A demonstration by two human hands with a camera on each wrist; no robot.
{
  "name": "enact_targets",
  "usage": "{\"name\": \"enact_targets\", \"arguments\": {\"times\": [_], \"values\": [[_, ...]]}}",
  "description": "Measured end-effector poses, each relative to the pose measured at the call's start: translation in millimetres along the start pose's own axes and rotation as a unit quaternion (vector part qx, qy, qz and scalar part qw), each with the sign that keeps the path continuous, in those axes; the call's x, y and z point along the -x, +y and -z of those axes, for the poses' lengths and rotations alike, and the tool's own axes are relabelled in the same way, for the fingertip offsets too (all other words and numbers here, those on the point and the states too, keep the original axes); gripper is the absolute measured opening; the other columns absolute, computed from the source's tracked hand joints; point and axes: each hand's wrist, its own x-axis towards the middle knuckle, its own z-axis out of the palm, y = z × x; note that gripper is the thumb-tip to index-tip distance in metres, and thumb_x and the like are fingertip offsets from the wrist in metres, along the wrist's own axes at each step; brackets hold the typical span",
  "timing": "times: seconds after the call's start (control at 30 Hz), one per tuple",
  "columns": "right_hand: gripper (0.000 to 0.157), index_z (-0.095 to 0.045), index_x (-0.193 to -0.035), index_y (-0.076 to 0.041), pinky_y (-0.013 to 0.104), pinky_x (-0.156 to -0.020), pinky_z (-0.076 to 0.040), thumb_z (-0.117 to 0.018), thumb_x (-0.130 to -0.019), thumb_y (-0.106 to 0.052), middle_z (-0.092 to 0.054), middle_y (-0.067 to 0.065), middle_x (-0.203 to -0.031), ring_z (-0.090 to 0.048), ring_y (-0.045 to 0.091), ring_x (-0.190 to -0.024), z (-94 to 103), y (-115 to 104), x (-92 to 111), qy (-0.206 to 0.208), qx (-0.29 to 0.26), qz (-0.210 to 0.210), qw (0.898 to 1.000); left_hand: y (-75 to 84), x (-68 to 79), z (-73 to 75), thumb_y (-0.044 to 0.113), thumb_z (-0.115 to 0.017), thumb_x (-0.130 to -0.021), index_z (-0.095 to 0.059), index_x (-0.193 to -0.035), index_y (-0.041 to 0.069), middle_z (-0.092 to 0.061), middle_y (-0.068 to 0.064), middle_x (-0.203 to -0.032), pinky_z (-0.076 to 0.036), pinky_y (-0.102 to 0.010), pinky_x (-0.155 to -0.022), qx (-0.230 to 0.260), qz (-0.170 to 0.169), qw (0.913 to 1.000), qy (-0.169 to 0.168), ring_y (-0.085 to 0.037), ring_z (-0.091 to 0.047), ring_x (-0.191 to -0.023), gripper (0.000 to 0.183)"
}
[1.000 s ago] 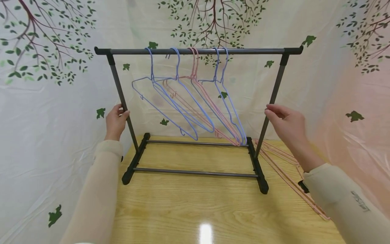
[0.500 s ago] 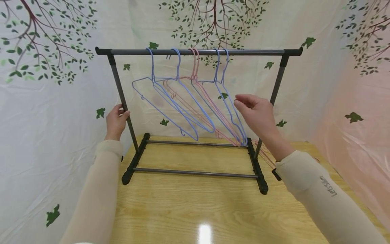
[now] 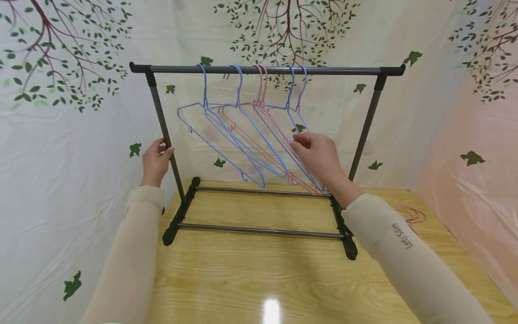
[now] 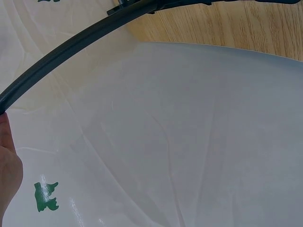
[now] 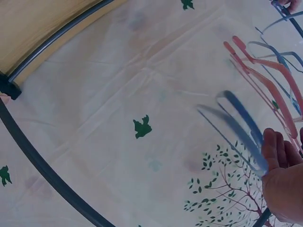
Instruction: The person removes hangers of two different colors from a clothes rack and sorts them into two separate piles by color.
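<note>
A dark clothes rack stands on the table, with blue and pink hangers hooked over its top rail (image 3: pixel 344 70). My left hand (image 3: pixel 155 162) holds the rack's left post (image 3: pixel 160 112) about halfway up; the left wrist view catches only its edge. My right hand (image 3: pixel 317 157) is raised at the right pair of blue hangers (image 3: pixel 291 90), covering parts of their lower arms. In the right wrist view its fingers (image 5: pixel 270 144) are fairly straight, beside a blurred blue hanger (image 5: pixel 241 111). The two pink hangers (image 3: pixel 265 85) hang just left of that pair. More blue hangers (image 3: pixel 240 85) hang farther left.
Loose pink hangers (image 3: pixel 421 214) lie on the wooden table (image 3: pixel 243 274) to the right, partly behind my right sleeve. The rack's right post (image 3: pixel 366 119) stands behind my right forearm. A printed cloth (image 3: pixel 133 112) encloses the back and sides.
My right hand has moved left from beside the right post to the right-hand blue hangers. My left hand has stayed on the left post.
</note>
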Motion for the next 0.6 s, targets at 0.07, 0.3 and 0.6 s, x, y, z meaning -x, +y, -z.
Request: {"name": "enact_targets", "arguments": {"times": [0.07, 0.3, 0.6], "values": [[0.037, -0.066, -0.13, -0.005, 0.043, -0.092, -0.051, -0.059, -0.101, -0.027, -0.068, 0.01, -0.121, -0.062, 0.024, -0.109, -1.7, 4, 0, -0.013, 0.008, -0.013, 1.0, 0.2, -0.2, -0.5, 0.027, -0.054, -0.103, -0.046, -0.146, 0.009, -0.059, -0.021, -0.134, -0.044, -0.05, -0.101, 0.0, 0.003, 1.0, -0.001, -0.036, -0.057, -0.122, 0.048], [0.035, -0.069, -0.124, -0.005, 0.041, -0.081, -0.05, -0.058, -0.102, -0.03, -0.072, 0.009, -0.107, -0.063, 0.023, -0.095, -6.6, 13, 3, -0.03, 0.01, -0.026, 0.999, 1.5, -0.2, -2.0, 0.025, -0.054, -0.103, -0.047, -0.146, 0.008, -0.058, -0.02, -0.134, -0.043, -0.049, -0.102, 0.002, 0.008, 1.0, -0.002, -0.035, -0.056, -0.123, 0.047], [0.028, -0.074, -0.116, -0.008, 0.037, -0.075, -0.05, -0.059, -0.101, -0.027, -0.073, 0.009, -0.101, -0.066, 0.022, -0.091, -11.4, 16, 7, 0.02, -0.015, -0.016, 1.0, 2.0, 0.7, -0.6, 0.024, -0.055, -0.103, -0.048, -0.144, 0.006, -0.058, -0.022, -0.134, -0.044, -0.049, -0.102, -0.004, 0.001, 1.0, 0.001, -0.036, -0.056, -0.123, 0.046]]}}
